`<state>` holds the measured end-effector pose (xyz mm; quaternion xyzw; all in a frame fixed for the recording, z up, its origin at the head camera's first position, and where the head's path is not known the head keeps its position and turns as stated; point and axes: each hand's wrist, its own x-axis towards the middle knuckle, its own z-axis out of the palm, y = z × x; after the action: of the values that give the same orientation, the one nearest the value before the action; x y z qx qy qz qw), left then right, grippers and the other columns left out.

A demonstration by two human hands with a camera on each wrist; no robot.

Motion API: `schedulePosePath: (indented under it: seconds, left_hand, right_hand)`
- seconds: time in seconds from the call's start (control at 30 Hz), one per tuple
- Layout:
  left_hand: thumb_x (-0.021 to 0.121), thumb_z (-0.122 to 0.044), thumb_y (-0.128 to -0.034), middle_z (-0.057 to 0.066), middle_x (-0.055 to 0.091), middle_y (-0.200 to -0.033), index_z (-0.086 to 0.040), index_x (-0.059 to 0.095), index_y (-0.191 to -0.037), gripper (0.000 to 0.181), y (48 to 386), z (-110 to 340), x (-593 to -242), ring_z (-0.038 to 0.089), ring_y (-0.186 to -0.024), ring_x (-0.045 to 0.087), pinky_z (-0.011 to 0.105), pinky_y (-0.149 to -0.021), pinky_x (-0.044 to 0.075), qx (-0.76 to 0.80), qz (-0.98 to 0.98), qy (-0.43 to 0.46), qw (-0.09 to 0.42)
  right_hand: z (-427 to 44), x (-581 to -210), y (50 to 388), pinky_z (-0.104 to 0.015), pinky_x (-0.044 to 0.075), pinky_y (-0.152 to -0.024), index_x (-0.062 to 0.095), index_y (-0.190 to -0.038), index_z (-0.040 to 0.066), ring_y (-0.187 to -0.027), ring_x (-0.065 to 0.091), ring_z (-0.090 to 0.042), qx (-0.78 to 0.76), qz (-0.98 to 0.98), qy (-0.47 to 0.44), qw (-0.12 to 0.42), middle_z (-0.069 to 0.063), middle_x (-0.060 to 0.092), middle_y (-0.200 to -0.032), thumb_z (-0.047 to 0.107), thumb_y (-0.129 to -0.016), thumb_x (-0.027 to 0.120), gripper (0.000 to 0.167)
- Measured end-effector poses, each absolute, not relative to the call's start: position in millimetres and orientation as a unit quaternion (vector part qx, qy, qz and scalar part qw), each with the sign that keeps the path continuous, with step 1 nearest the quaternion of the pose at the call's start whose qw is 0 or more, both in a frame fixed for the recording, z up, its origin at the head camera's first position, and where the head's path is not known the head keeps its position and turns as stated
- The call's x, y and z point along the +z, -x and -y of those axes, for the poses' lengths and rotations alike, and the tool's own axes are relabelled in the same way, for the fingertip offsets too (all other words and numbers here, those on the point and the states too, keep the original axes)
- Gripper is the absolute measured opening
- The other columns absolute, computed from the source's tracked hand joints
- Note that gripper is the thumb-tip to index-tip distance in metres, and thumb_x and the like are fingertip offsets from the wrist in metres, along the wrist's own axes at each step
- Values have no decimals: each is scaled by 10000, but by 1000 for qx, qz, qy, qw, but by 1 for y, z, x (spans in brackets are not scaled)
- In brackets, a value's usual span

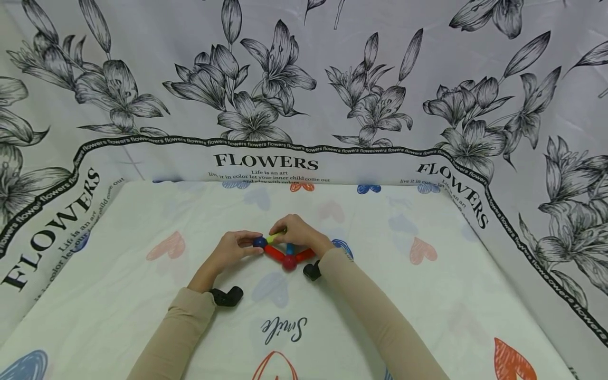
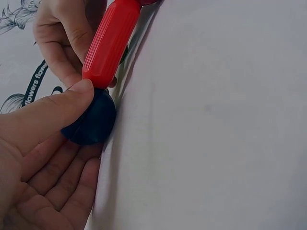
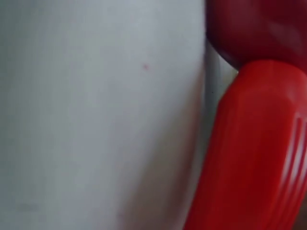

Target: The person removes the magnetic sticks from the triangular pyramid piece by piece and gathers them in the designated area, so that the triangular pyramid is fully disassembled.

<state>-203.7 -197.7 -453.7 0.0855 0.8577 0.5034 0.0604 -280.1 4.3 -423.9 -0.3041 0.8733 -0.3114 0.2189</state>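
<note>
My left hand [image 1: 234,247] holds a dark blue ball [image 1: 259,242] between thumb and fingers; the left wrist view shows the thumb on that ball [image 2: 93,120]. A red ribbed rod [image 1: 274,254] joins the blue ball to a dark red ball [image 1: 289,262]. From the red ball a second red rod [image 1: 305,255] runs right and a blue rod [image 1: 290,248] points away. My right hand [image 1: 295,230] pinches a yellow-green rod [image 1: 274,238], whose end meets the blue ball. In the right wrist view only a red rod [image 3: 254,153] and the red ball [image 3: 264,28] show.
A white cloth [image 1: 361,316] with printed hearts covers the table. Behind it hangs a flower-printed curtain [image 1: 332,95]. Black wrist devices [image 1: 228,296] sit at both wrists, close to the cloth.
</note>
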Motion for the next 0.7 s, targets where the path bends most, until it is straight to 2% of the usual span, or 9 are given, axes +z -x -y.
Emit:
schedulePosePath:
  seconds: [0.23, 0.5, 0.7]
  left_hand:
    - [737, -170, -847, 241, 667, -1207, 36, 632, -1219, 438, 204, 197, -454, 324, -1093, 678, 303, -912, 570, 496, -862, -89, 54]
    - [731, -159, -852, 242, 669, -1203, 29, 635, -1220, 424, 205, 198, -453, 345, -1095, 673, 327, -918, 566, 496, -862, -89, 54]
    - [731, -161, -852, 236, 665, -1216, 21, 631, -1228, 430, 204, 198, -453, 345, -1111, 667, 338, -930, 561, 500, -860, -87, 55]
  right_hand:
    - [-5, -424, 280, -245, 504, -942, 732, -1092, 69, -1005, 611, -171, -313, -873, 310, 211, -76, 740, -1111, 122, -874, 699, 227]
    - [-5, -423, 279, -342, 477, -1052, 724, -1105, 59, -1130, 616, -230, -315, -871, 312, 210, -89, 733, -1136, 129, -884, 687, 235]
    - [-5, -425, 279, -353, 469, -1069, 717, -1117, 63, -1148, 617, -229, -315, -872, 313, 208, -83, 730, -1145, 136, -896, 674, 237]
